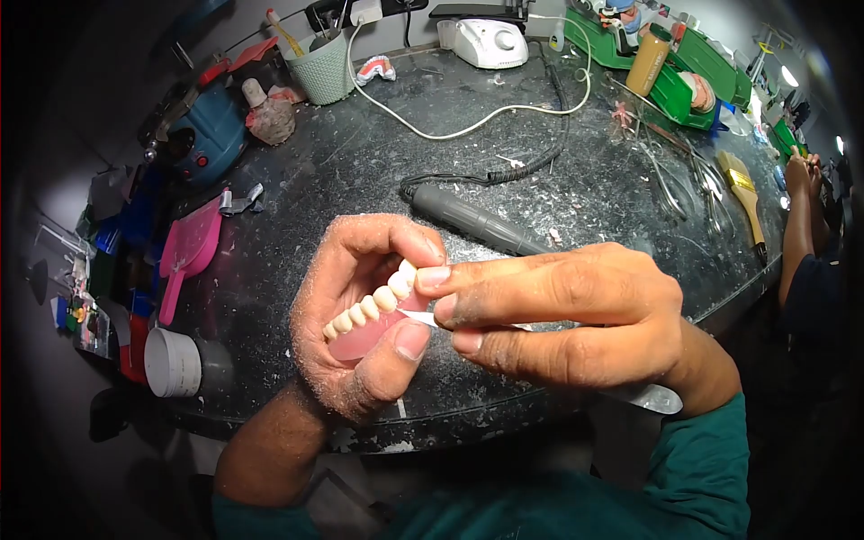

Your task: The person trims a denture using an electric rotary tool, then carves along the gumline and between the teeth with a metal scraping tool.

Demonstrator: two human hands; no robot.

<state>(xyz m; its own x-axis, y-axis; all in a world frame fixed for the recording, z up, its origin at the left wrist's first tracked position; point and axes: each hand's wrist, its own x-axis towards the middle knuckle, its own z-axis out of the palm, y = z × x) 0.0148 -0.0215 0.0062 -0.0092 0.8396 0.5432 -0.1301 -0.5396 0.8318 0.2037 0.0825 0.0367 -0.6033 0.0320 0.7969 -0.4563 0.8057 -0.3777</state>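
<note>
My left hand [337, 297] is closed round a denture [364, 337] with a pink base and a row of cream-white teeth. Its thumb presses on the base from below, and its fingers curl behind the teeth. In my right hand [576, 310] is a wax knife [418, 317], pinched between the fingers; its pale pointed tip touches the pink base just under the teeth. The rounded metal far end shows below the right wrist, while the handle is mostly hidden. A right fingertip rests against the teeth at the upper end. Pale dust coats both hands.
Behind the hands lies a black rotary handpiece [477, 220], its cord leading back to a white control unit [490, 45]. A pink dustpan [191, 241] and white tub [173, 362] stand left. A brush [742, 184] and bottle [650, 61] are right, near another person's hands [799, 175].
</note>
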